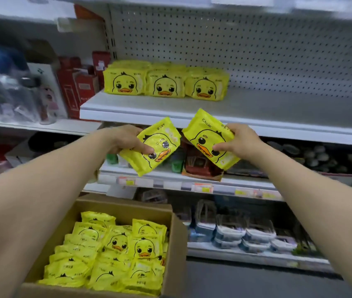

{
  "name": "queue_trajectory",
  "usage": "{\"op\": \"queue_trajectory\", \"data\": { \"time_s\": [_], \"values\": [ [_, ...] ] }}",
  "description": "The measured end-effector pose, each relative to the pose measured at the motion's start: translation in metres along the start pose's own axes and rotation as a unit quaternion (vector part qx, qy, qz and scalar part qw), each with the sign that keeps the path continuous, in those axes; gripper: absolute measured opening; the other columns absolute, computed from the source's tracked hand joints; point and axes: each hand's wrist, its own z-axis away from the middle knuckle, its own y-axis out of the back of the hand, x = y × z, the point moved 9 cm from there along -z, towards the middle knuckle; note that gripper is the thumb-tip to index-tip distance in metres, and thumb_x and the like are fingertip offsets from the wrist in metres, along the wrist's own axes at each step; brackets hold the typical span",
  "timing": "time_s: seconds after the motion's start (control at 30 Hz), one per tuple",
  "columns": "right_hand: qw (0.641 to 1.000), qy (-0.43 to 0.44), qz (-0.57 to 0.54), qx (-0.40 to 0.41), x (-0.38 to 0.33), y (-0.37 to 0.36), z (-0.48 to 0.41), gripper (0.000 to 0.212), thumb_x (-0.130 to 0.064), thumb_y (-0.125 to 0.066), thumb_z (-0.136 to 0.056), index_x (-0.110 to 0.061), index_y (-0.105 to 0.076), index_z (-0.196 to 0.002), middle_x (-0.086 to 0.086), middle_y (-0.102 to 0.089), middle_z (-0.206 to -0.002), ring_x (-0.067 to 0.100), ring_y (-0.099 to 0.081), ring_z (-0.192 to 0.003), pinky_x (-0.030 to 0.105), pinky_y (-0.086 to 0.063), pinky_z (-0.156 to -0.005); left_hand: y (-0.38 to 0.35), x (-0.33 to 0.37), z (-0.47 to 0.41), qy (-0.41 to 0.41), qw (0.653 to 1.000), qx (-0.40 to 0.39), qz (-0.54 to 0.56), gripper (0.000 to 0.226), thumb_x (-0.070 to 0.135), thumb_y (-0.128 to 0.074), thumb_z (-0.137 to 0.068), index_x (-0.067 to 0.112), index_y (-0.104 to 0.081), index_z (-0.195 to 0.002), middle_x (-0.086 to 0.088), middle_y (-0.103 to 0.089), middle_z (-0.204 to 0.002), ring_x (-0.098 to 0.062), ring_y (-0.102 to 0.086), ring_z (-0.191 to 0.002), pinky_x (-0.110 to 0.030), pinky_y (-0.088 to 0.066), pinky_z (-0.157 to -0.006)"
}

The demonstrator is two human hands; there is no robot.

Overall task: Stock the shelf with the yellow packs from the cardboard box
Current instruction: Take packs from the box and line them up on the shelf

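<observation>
My left hand (125,139) grips a yellow duck-face pack (155,151), tilted, just below the front edge of the white shelf (278,112). My right hand (240,140) grips a second yellow pack (206,134) beside it, thumb on its face. Both packs hang in the air in front of the shelf edge. On the shelf's left part stand three rows of yellow packs (165,83) against the pegboard. Down at the lower left, the open cardboard box (177,237) holds several more yellow packs (114,252).
Red boxes (78,87) stand left of the stocked packs. The shelf to the right of the packs is bare up to the pegboard (256,46). Lower shelves (192,186) hold small goods and stacked clear containers (239,235). Bottles crowd the far-left shelf (9,93).
</observation>
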Motion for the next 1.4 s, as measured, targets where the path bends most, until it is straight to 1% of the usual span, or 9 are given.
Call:
{"op": "queue_trajectory", "data": {
  "time_s": [0.2,0.33,0.53,0.83,0.93,1.0,1.1,1.2,1.4],
  "values": [
    [0.999,0.046,0.023,0.014,0.035,0.090,-0.020,0.031,-0.029,-0.091,-0.063,-0.027,-0.067,-0.081,-0.006,-0.072,-0.079,0.020,-0.069,-0.080,0.035,-0.056,-0.077,-0.036,0.072,-0.021,-0.005,0.999,0.045,-0.006,0.028,0.003,-0.076,-0.081,0.015,-0.063,-0.102,-0.003,-0.075,-0.080,-0.018,-0.073,-0.066,-0.028,-0.057,-0.054],
    [0.997,0.072,0.038,0.008,0.049,0.131,-0.023,0.030,-0.029,-0.089,-0.067,-0.026,-0.067,-0.086,-0.014,-0.066,-0.073,0.007,-0.060,-0.070,0.020,-0.040,-0.058,-0.055,0.105,-0.040,-0.003,0.996,0.073,-0.046,0.036,0.010,-0.082,-0.075,0.014,-0.067,-0.107,-0.009,-0.075,-0.092,-0.027,-0.073,-0.080,-0.042,-0.059,-0.078],
    [0.995,0.088,0.041,0.017,0.072,0.172,-0.035,0.028,-0.031,-0.090,-0.066,-0.028,-0.069,-0.083,-0.015,-0.068,-0.074,0.005,-0.061,-0.071,0.021,-0.042,-0.060,-0.074,0.159,-0.057,0.009,0.992,0.106,-0.063,0.022,0.011,-0.081,-0.077,0.018,-0.064,-0.089,0.006,-0.071,-0.066,-0.008,-0.067,-0.052,-0.023,-0.052,-0.049],
    [0.991,0.086,0.094,0.034,0.111,0.214,-0.073,0.028,-0.033,-0.088,-0.068,-0.023,-0.068,-0.084,-0.009,-0.066,-0.075,0.002,-0.056,-0.068,0.019,-0.037,-0.053,-0.082,0.253,-0.144,-0.042,0.974,0.135,-0.177,0.078,0.030,-0.088,-0.069,0.008,-0.052,-0.135,-0.008,-0.055,-0.136,-0.029,-0.053,-0.121,-0.038,-0.043,-0.103],
    [0.988,0.070,0.130,0.048,0.130,0.230,-0.092,0.040,-0.038,-0.089,-0.065,-0.023,-0.069,-0.096,-0.008,-0.068,-0.083,0.009,-0.058,-0.075,0.021,-0.041,-0.061,-0.092,0.286,-0.185,-0.070,0.950,0.132,-0.275,0.085,0.043,-0.082,-0.074,0.017,-0.043,-0.145,-0.001,-0.043,-0.147,-0.027,-0.043,-0.133,-0.036,-0.040,-0.104],
    [0.985,0.065,0.155,0.043,0.143,0.239,-0.106,0.051,-0.040,-0.089,-0.064,-0.028,-0.066,-0.108,-0.009,-0.069,-0.093,0.013,-0.059,-0.083,0.021,-0.041,-0.069,-0.104,0.308,-0.212,-0.107,0.927,0.113,-0.341,0.068,0.046,-0.080,-0.074,0.020,-0.054,-0.131,-0.001,-0.054,-0.133,-0.024,-0.052,-0.114,-0.032,-0.044,-0.090],
    [0.983,0.064,0.174,0.020,0.155,0.245,-0.126,0.035,-0.037,-0.088,-0.066,-0.033,-0.057,-0.082,-0.019,-0.060,-0.077,0.012,-0.058,-0.074,0.018,-0.037,-0.057,-0.114,0.328,-0.254,-0.152,0.908,0.090,-0.381,0.049,0.042,-0.079,-0.076,0.016,-0.062,-0.114,0.002,-0.061,-0.111,-0.018,-0.055,-0.101,-0.029,-0.045,-0.080],
    [0.975,0.049,0.217,0.017,0.165,0.251,-0.148,0.032,-0.040,-0.085,-0.069,-0.033,-0.057,-0.084,-0.019,-0.057,-0.080,0.013,-0.056,-0.078,0.021,-0.038,-0.058,-0.110,0.347,-0.288,-0.173,0.889,0.093,-0.415,0.041,0.039,-0.081,-0.075,0.020,-0.060,-0.104,0.001,-0.060,-0.110,-0.016,-0.052,-0.095,-0.025,-0.040,-0.065],
    [0.982,0.028,0.185,0.030,0.187,0.251,-0.185,0.033,-0.034,-0.085,-0.069,-0.036,-0.059,-0.090,-0.012,-0.059,-0.092,0.013,-0.056,-0.086,0.024,-0.041,-0.067,-0.095,0.374,-0.358,-0.200,0.831,0.122,-0.504,0.060,0.055,-0.082,-0.067,0.019,-0.062,-0.111,0.003,-0.058,-0.101,-0.022,-0.057,-0.105,-0.031,-0.042,-0.078]
  ]
}}
